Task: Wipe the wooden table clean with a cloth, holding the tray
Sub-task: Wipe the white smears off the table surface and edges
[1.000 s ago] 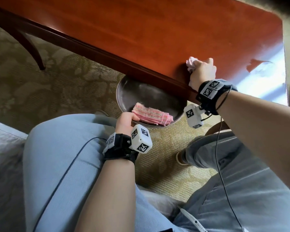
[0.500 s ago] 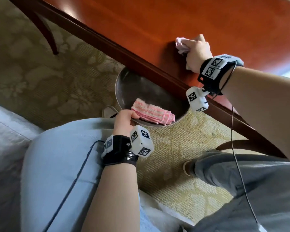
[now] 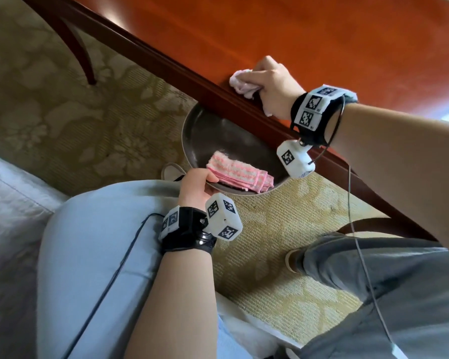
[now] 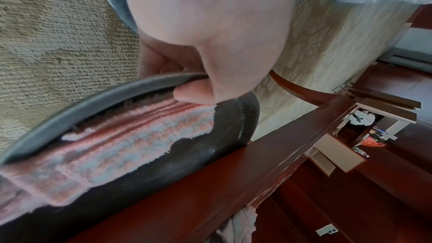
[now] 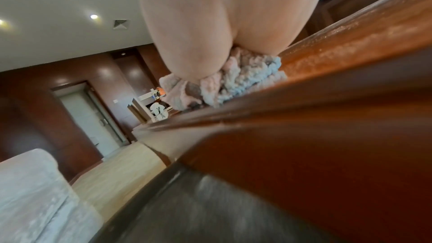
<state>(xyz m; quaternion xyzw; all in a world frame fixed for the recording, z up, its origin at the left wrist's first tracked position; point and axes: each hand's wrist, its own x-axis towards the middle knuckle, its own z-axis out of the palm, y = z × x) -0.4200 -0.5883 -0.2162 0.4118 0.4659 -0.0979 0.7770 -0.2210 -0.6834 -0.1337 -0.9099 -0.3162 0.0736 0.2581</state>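
My right hand (image 3: pixel 267 81) grips a crumpled pale pink cloth (image 3: pixel 240 82) and presses it on the reddish wooden table (image 3: pixel 309 42) right at its near edge. In the right wrist view the cloth (image 5: pixel 233 88) bunches out under the hand (image 5: pixel 222 25) at the table's lip. My left hand (image 3: pixel 196 186) pinches the near rim of a round dark metal tray (image 3: pixel 205 130), held just below the table edge, its far part hidden under the table. A folded pink striped towel (image 3: pixel 240 174) lies in the tray (image 4: pixel 233 136), with my thumb (image 4: pixel 191 92) over the rim beside the towel (image 4: pixel 131 136).
A patterned beige carpet (image 3: pixel 62 112) covers the floor. A curved dark table leg (image 3: pixel 75 47) stands at the upper left. My knees in light trousers (image 3: pixel 96 242) and grey trousers (image 3: pixel 386 281) sit below the tray, and a white sofa cushion (image 3: pixel 8 203) is at the left.
My right hand has drawn the cloth from further in on the tabletop toward the near edge, above the tray. The left hand keeps holding the tray in the same place.
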